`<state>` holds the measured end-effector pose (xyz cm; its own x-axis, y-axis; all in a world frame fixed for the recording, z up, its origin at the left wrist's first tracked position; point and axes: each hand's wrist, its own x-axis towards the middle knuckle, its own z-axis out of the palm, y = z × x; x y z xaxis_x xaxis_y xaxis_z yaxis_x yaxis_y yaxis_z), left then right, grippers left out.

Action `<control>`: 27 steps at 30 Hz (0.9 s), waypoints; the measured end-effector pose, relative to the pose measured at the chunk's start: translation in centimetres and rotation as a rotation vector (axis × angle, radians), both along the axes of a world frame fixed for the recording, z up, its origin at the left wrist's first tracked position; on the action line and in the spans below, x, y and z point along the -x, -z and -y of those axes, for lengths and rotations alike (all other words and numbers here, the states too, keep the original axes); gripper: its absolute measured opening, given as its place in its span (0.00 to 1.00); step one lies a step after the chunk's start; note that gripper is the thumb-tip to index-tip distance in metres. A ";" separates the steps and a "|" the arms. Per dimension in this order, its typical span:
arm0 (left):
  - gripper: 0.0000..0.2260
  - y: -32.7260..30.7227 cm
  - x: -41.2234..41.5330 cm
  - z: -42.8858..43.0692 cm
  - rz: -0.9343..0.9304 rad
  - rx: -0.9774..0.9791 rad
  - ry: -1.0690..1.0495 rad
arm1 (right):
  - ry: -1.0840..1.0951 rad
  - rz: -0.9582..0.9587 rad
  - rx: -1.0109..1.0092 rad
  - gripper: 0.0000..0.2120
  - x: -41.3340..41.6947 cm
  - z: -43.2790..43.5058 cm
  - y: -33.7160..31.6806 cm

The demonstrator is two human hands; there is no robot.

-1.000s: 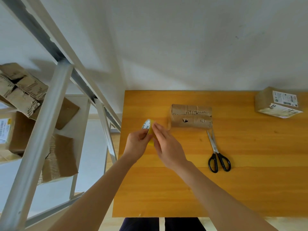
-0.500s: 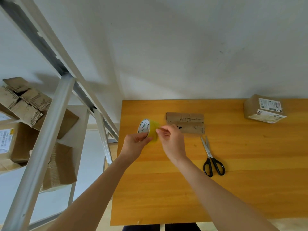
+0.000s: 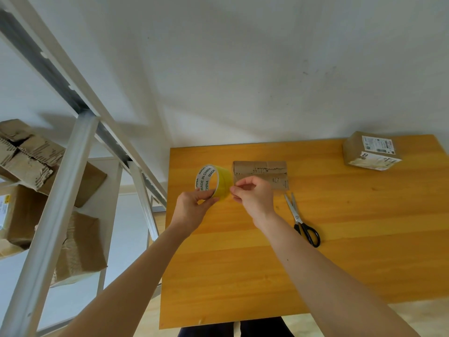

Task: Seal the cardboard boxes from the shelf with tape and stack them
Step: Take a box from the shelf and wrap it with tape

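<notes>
My left hand (image 3: 193, 207) holds a roll of yellow tape (image 3: 215, 181) above the left part of the wooden table (image 3: 243, 276). My right hand (image 3: 255, 194) pinches at the tape's edge on the roll's right side, fingers closed. Behind the hands a small, worn cardboard box (image 3: 261, 172) lies flat on the table. A second cardboard box (image 3: 370, 154) with white shipping labels sits at the far right corner.
Black-handled scissors (image 3: 302, 220) lie on the table to the right of my right hand. A metal shelf frame (image 3: 65, 181) stands on the left, holding several torn cardboard boxes (image 3: 26, 156). A white wall rises behind the table.
Both hands have raised the tape roll and turned it, so its printed inner core now faces me. The view has tilted up slightly.
</notes>
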<state>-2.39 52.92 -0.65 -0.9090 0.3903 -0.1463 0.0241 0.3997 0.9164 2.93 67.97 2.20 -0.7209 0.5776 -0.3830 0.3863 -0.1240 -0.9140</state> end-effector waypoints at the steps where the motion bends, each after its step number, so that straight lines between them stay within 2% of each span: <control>1: 0.10 0.0 -0.1 -0.1 -0.013 0.000 -0.002 | 0.001 0.005 -0.030 0.09 -0.1 -0.1 0.0; 6: 0.09 -0.2 -0.3 -0.4 -0.051 0.022 0.020 | -0.082 0.039 -0.361 0.14 -0.6 0.0 0.1; 9: 0.08 -0.4 -0.4 -0.6 -0.058 0.067 0.017 | -0.109 0.010 -0.451 0.14 -0.7 0.2 0.3; 12: 0.06 -0.4 -0.3 -0.7 -0.043 0.125 0.040 | -0.128 -0.024 -0.447 0.11 -1.0 0.3 0.5; 16: 0.03 -0.7 -0.1 -1.5 -0.013 0.134 0.012 | -0.049 -0.094 -0.439 0.09 -1.3 0.5 0.8; 22: 0.05 -0.8 -0.5 -2.1 0.000 0.155 0.032 | -0.006 -0.106 -0.354 0.05 -2.0 0.0 1.1; 24: 0.04 -1.1 -0.7 -1.8 -0.037 0.166 0.071 | -0.054 -0.084 -0.277 0.03 -2.1 -0.5 1.1; 27: 0.07 -1.5 -0.8 -1.1 -0.081 0.208 0.112 | -0.192 0.006 -0.185 0.06 -1.9 -1.1 0.7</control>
